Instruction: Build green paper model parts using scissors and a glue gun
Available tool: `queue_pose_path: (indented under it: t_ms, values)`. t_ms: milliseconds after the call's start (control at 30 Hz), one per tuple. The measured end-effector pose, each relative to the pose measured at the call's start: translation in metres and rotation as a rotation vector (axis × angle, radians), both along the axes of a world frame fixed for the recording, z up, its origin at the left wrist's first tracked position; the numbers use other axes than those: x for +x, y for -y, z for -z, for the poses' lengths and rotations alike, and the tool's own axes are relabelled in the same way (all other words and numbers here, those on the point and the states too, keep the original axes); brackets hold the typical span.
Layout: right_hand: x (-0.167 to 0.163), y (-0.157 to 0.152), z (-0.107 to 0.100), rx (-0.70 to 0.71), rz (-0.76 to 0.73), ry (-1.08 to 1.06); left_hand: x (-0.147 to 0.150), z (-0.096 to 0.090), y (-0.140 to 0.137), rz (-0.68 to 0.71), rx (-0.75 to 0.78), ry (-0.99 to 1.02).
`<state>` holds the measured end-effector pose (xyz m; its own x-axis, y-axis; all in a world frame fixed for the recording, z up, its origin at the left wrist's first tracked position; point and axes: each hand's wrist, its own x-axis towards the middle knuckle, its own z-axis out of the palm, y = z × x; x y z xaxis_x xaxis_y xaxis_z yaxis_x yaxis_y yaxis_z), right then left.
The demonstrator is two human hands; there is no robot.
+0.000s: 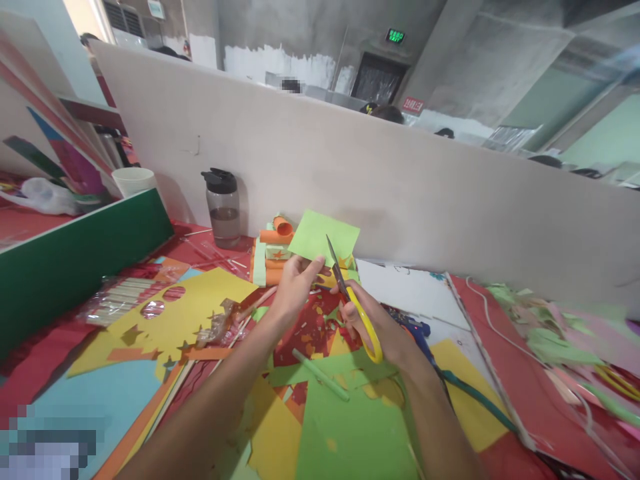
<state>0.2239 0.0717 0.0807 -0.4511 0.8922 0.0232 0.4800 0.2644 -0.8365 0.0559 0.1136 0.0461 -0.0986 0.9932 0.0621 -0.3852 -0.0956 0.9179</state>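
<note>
My left hand (299,281) pinches the lower edge of a light green paper sheet (320,233), its thumb on top. In my right hand (373,320) is a pair of scissors (367,325) with yellow handles, the blades pointing up and lying in front of the sheet's right part. Whether the blades touch the paper I cannot tell. Behind the sheet stands a paper construction of orange rolls (277,233) and pale green strips, partly hidden. A light green pen (320,375) lies below my hands on green paper (350,427).
A dark-lidded bottle (224,210) stands by the white partition (350,160). Yellow paper with cut-out holes (200,300) lies left, near a green board (85,267). A blue glue gun (413,325) lies beside my right wrist. Paper scraps (555,327) and a white cable (500,333) are at right.
</note>
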Motion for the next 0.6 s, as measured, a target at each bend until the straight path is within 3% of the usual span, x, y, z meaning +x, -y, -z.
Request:
queue_pose_path:
  t_ms: [233,600]
  values:
    - [-0.0009,-0.0013,0.0105,-0.067,0.036,-0.03,0.0008,0.001,-0.0021,0.006,-0.011,0.059]
    - [-0.0012,-0.0026,0.0096,-0.059,0.032,-0.049,0.0019,0.0058,-0.0023,0.033,-0.017,0.106]
